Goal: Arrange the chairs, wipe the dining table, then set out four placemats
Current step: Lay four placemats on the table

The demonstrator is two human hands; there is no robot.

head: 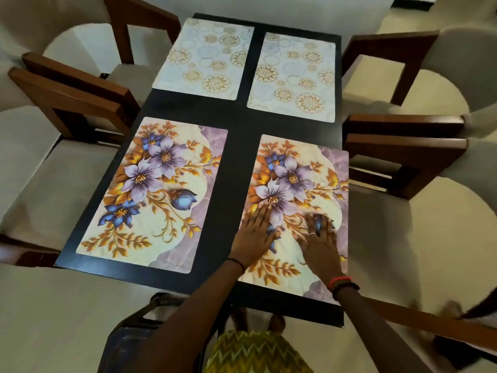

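Observation:
A black dining table (236,146) carries several placemats. Two pale mats with gold circles lie at the far end, one on the left (204,57) and one on the right (294,76). Two floral mats with purple flowers lie at the near end, one on the left (153,192) and one on the right (298,184). My left hand (254,231) and my right hand (320,238) both press flat on the near right floral mat, fingers straight. That mat's right edge reaches the table's right edge.
Cream cushioned chairs with brown wooden arms stand on both sides: two on the left (72,84) and two on the right (403,146). A dark plastic chair (129,343) stands at the near end below my left arm. My yellow zigzag garment (255,351) shows at the bottom.

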